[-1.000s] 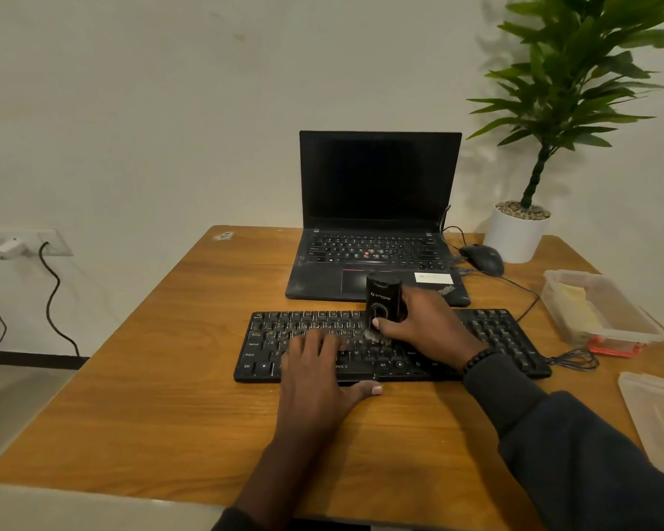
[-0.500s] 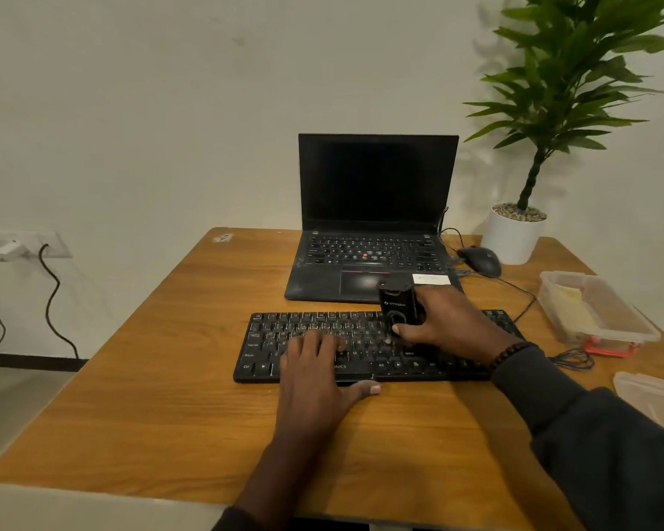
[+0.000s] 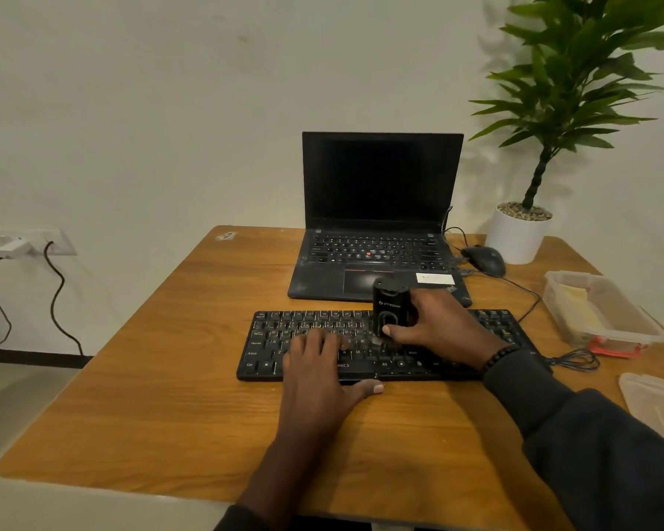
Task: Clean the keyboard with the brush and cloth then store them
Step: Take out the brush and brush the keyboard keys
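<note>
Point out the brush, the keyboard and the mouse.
brush [image 3: 391,303], head view, on its black upright body above the thumb.
keyboard [image 3: 269,339], head view, on the bare keys at its left end.
mouse [image 3: 484,260], head view, on its rounded back.

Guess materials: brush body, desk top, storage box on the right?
Brush: looks like hard black plastic, semi-gloss; faint sheen and printed logo. Bristle material too blurred to tell.
Desk top: wood or wood-look laminate, satin; printed-looking grain leaves it open.
Storage box: translucent plastic, likely; contents show through the walls.
</note>
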The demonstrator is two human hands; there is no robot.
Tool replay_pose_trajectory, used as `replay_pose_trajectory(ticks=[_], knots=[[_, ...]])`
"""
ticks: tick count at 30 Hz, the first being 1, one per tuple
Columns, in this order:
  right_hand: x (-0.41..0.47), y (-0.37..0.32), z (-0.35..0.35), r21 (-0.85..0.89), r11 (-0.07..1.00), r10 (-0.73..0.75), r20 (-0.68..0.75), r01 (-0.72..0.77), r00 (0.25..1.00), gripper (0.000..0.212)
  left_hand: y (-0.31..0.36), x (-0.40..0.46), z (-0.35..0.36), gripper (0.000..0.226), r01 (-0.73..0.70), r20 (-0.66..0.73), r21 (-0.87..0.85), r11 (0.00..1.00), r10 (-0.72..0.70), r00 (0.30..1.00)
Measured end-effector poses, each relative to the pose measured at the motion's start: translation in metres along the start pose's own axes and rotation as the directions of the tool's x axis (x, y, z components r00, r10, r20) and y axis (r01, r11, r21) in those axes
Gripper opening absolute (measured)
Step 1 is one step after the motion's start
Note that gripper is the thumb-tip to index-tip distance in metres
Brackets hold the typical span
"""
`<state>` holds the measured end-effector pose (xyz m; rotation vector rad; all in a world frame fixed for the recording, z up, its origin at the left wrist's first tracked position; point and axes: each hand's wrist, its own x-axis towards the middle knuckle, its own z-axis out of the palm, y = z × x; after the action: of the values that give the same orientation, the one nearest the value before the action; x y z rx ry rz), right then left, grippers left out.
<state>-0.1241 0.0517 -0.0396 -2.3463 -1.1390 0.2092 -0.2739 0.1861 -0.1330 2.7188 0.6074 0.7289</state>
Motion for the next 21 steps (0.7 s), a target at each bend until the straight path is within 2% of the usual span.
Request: replay_pose_trajectory(ticks=[4, 6, 11, 13, 21], knots=[[0.004, -0.007, 0.006, 0.119, 0.993, 0.019, 0.074, -0.028, 0.997, 0.036, 0.0, 0.0, -0.001, 0.078, 0.003, 0.012, 0.007, 1.0, -0.003, 1.0], [0.004, -0.012, 0.012, 0.077, 0.997, -0.004, 0.108, -0.004, 0.994, 0.029, 0.001, 0.0, -0.001, 0.079, 0.007, 0.017, 0.008, 1.0, -0.007, 1.0], [0.016, -0.021, 0.01, -0.069, 0.994, -0.085, -0.048, 0.082, 0.995, 0.046, 0.0, 0.001, -0.001, 0.08, 0.012, 0.019, 0.014, 1.0, -0.012, 1.0], [0.019, -0.022, 0.008, -0.059, 0.995, -0.08, -0.074, 0.076, 0.994, 0.047, 0.001, 0.0, -0.001, 0.08, 0.01, 0.015, 0.013, 1.0, -0.011, 1.0], [0.006, -0.016, 0.012, -0.007, 0.999, -0.046, 0.063, 0.046, 0.997, 0.042, 0.001, 0.0, -0.002, 0.082, 0.004, 0.025, 0.011, 1.0, -0.005, 1.0]])
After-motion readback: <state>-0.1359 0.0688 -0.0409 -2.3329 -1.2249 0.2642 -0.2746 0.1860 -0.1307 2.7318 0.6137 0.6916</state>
